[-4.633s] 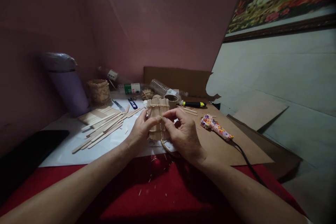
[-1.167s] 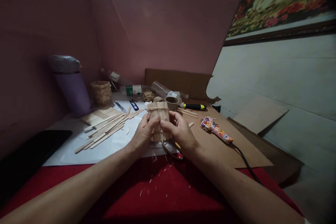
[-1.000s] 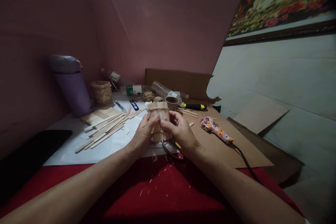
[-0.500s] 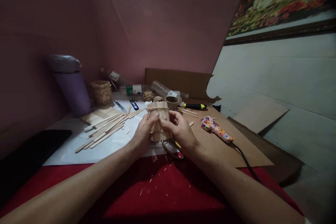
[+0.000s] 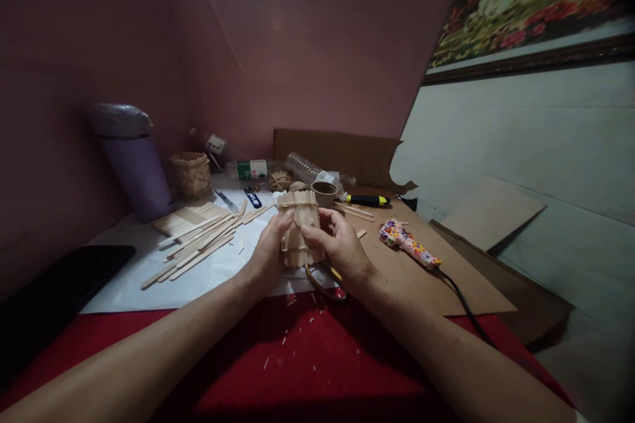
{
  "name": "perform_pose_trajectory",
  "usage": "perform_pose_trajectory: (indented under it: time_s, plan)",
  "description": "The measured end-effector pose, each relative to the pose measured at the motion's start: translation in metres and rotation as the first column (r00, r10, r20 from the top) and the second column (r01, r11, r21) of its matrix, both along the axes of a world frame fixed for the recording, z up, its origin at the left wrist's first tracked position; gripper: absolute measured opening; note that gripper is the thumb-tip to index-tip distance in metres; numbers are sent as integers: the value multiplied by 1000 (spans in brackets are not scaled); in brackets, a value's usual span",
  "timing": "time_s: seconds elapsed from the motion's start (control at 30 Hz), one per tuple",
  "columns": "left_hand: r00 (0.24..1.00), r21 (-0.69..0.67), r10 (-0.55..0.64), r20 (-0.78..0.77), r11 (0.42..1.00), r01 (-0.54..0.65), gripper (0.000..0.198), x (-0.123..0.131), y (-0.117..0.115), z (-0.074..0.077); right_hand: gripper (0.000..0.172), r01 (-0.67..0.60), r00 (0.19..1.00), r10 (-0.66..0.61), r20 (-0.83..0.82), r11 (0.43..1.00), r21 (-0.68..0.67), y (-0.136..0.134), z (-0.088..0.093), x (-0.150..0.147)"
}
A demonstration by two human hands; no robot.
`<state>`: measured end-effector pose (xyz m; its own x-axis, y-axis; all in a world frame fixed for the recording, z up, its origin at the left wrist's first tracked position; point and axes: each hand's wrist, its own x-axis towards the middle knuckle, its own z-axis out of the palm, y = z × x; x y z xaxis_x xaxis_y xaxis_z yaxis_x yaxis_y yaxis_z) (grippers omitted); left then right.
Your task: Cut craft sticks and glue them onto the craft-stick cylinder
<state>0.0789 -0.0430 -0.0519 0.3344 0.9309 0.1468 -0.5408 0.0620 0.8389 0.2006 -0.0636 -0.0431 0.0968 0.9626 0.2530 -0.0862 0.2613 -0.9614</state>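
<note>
Both hands clasp a small upright cup made of wooden craft sticks (image 5: 300,238), bound with twine near its top and bottom. My left hand (image 5: 268,248) wraps its left side, thumb on the front. From the right, my right hand (image 5: 342,248) grips it with the thumb pressed on the front sticks. My fingers behind the cup are hidden. Just below it, partly covered by my right hand, lies a tool with a curved handle (image 5: 317,284), perhaps scissors. Loose craft sticks (image 5: 198,248) are spread on white paper to the left.
A floral-patterned glue gun (image 5: 409,244) with a black cord lies on cardboard (image 5: 461,284) at right. Behind the cup are a yellow-black cutter (image 5: 367,200), a brown round container (image 5: 325,193), twine (image 5: 281,180) and plastic bottles (image 5: 253,169). A purple tumbler (image 5: 136,172) and a wooden pot (image 5: 191,175) stand at left.
My left thumb has slid slightly left on the front of the cup. Otherwise the hold and the surroundings look the same.
</note>
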Motion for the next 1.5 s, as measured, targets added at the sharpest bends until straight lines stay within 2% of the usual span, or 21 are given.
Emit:
perform_pose_trajectory:
  time_s: [0.13, 0.47, 0.67, 1.1, 1.3, 1.5]
  plan:
    - [999, 11, 36, -33, 999, -36, 43, 0, -2, 1, 53, 3, 1000, -3, 16, 1000, -5, 0, 0, 0]
    - [992, 119, 86, -89, 990, -75, 47, -1, 8, -15, 53, 9, 1000, -9, 4, 1000, -17, 0, 1, 0]
    - [993, 99, 92, -69, 991, -85, 48, -2, 7, -12, 42, -57, 992, 51, -116, 997, -44, -3, 3, -1]
    - [994, 75, 101, -50, 992, -97, 48, -1, 5, -12, 41, -44, 997, 42, -71, 999, -29, -3, 4, 0]
    - [991, 88, 124, -54, 989, -119, 48, 0, 7, -13, 45, -29, 999, 28, -38, 999, -25, -1, 2, 1]
    - [995, 82, 87, -49, 993, -83, 44, -1, 4, -9, 46, -33, 999, 33, -12, 999, -3, -2, 2, 1]
